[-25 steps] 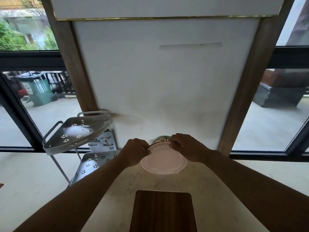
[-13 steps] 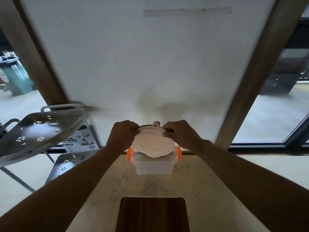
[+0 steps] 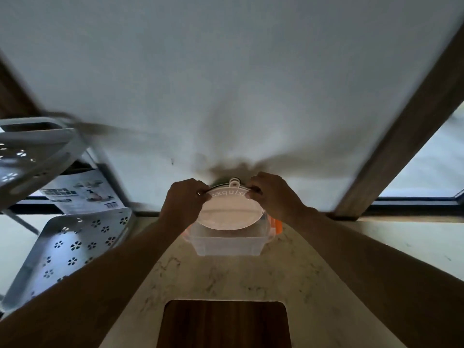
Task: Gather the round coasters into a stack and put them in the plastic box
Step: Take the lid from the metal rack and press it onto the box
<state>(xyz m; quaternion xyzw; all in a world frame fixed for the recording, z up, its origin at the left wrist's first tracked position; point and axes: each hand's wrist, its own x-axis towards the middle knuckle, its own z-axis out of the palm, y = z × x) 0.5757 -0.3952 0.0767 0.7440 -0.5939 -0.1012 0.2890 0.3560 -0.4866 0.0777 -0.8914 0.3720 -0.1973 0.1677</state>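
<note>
A stack of round coasters point(image 3: 229, 212), the top one pale pink with raised lettering and a small hanging loop, is tilted above the open clear plastic box point(image 3: 227, 243). My left hand point(image 3: 184, 200) pinches the stack's left edge and my right hand point(image 3: 272, 195) pinches its right edge. The near edge of the stack dips into the box mouth. The box has orange side clips point(image 3: 277, 226) and stands on the marble counter point(image 3: 251, 275) against the white wall. Darker coasters show under the top one at the far edge.
A dark wooden board point(image 3: 223, 325) lies on the counter near me. A white perforated metal corner rack point(image 3: 72, 244) with a printed card point(image 3: 80, 194) stands at the left. A wooden post point(image 3: 391, 156) rises at the right beside a window.
The view has tilted down and the box came into sight. Both hands moved the coaster stack from the counter to above the box, where it now tilts into the opening.
</note>
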